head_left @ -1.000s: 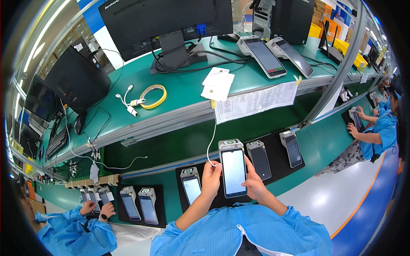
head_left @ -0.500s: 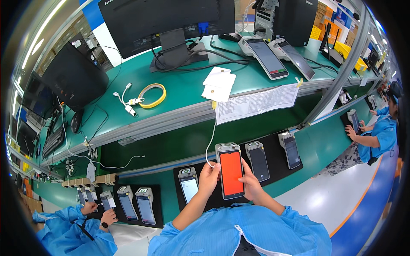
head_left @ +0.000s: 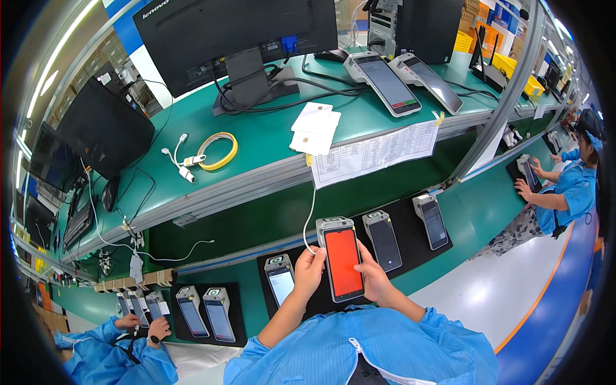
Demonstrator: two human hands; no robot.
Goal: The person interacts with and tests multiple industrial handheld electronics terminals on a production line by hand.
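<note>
A handheld payment terminal [head_left: 343, 263] with a plain red screen is held upright in front of me. My right hand [head_left: 377, 277] grips its right side, the thumb over the screen's edge. At its left side my left hand [head_left: 309, 273] is closed round the end of a white cable [head_left: 310, 221], fingers against the casing. Whether the plug sits in the terminal is hidden by the fingers. On the black mat, a terminal with a white screen [head_left: 280, 282] lies to the left; a dark-screened terminal [head_left: 384, 244] and another terminal [head_left: 431, 221] lie to the right.
A raised green shelf [head_left: 256, 138] carries a monitor [head_left: 237, 38], yellow tape [head_left: 219, 151], white cards [head_left: 316, 128] and two terminals [head_left: 388, 83]. A printed sheet [head_left: 378, 154] hangs from its edge. Co-workers handle terminals at left [head_left: 122, 353] and right [head_left: 564, 192].
The view has shifted slightly. Both my hands keep their hold, and the screen stays red. The right co-worker's hand has lifted off their terminal.
</note>
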